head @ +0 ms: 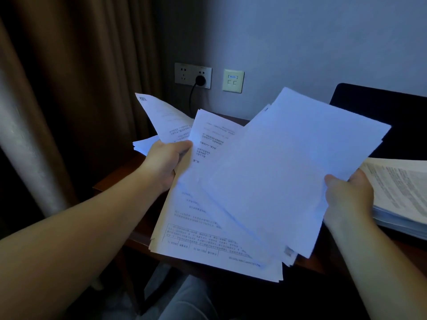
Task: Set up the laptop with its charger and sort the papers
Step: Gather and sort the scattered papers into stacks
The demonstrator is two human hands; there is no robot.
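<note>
A fanned bundle of white printed papers [265,176] is lifted over the dark wooden desk [120,172]. My left hand [165,161] grips its left edge, thumb on top. My right hand [349,197] holds the right edge of the blank top sheets. More sheets [161,118] stick up and lie behind my left hand. The open laptop [388,121] stands dark at the back right, partly hidden by the papers. A black charger plug [200,80] sits in the wall socket, its cable dropping behind the sheets.
A thick stack of printed pages [402,195] lies on the desk at the right, beside my right hand. A brown curtain [76,88] hangs at the left. A small wall data plate [233,80] is next to the socket. The desk's front edge is under the papers.
</note>
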